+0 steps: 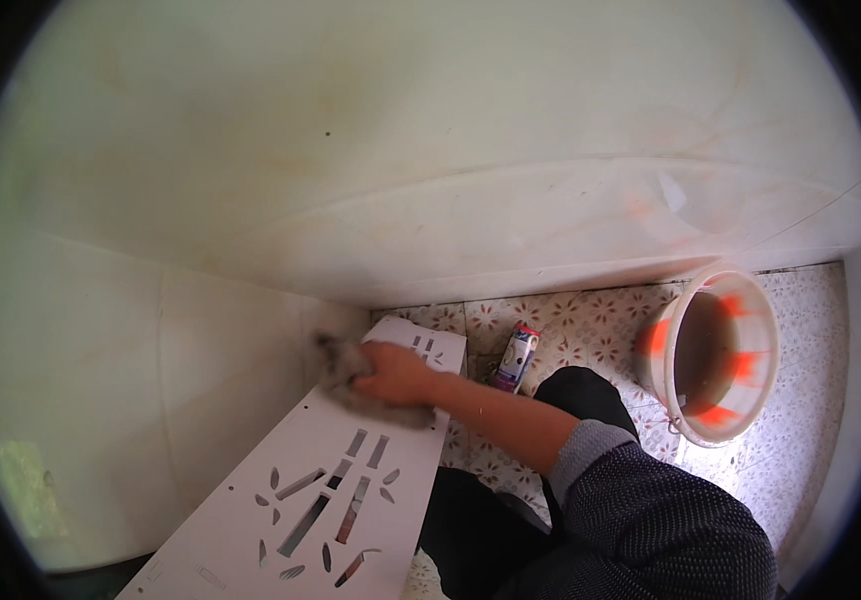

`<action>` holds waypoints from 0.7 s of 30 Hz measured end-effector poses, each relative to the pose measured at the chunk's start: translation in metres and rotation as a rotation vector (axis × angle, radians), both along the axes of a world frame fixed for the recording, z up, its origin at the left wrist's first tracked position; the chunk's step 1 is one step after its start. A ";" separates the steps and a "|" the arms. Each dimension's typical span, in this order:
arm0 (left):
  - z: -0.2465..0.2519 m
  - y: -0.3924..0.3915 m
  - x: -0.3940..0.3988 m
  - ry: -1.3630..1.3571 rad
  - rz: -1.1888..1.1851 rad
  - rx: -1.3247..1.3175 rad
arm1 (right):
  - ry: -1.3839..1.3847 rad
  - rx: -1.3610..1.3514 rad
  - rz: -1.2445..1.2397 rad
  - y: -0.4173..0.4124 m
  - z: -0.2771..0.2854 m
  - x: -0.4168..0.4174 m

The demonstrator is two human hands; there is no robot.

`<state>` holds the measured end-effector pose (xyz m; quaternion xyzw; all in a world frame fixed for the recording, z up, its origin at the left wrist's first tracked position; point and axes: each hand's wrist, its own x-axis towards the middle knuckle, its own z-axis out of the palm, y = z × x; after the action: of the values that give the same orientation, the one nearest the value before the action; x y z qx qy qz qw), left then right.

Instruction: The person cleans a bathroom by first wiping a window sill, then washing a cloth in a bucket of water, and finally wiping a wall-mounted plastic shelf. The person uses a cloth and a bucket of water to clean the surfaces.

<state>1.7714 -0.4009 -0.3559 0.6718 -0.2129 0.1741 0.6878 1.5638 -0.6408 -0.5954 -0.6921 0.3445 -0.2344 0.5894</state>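
My right hand (394, 375) is closed on a greyish cloth (342, 366), which is blurred. It is over the far part of a white panel with leaf-shaped and slot-shaped cutouts (250, 517), close to the pale marbled wall (235, 360). The panel runs from the bottom edge towards the wall corner. Part of the cloth lies low over the panel's surface beneath my hand. My left hand is out of view.
A white and orange plastic bucket (674, 360) holding murky liquid stands on the flower-patterned tiled floor (573, 322) to the right. A printed cylindrical can (518, 358) lies between bucket and panel. My dark-clothed knees (588, 394) are beside the panel.
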 end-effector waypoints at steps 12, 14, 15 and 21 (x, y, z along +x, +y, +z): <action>-0.009 0.017 -0.014 -0.005 -0.017 -0.050 | 0.390 -0.023 -0.194 -0.025 -0.088 -0.025; -0.007 0.023 -0.014 0.002 -0.006 -0.055 | 0.209 0.160 -0.054 -0.010 -0.015 -0.018; -0.008 0.022 -0.015 0.005 -0.008 -0.057 | 0.121 0.020 -0.109 0.003 0.000 -0.014; -0.007 0.020 -0.021 0.026 -0.014 -0.064 | -0.415 -0.064 0.121 0.064 0.125 -0.057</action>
<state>1.7507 -0.3811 -0.3625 0.6500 -0.2031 0.1673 0.7130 1.5065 -0.5767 -0.4708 -0.6670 0.1660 -0.3467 0.6383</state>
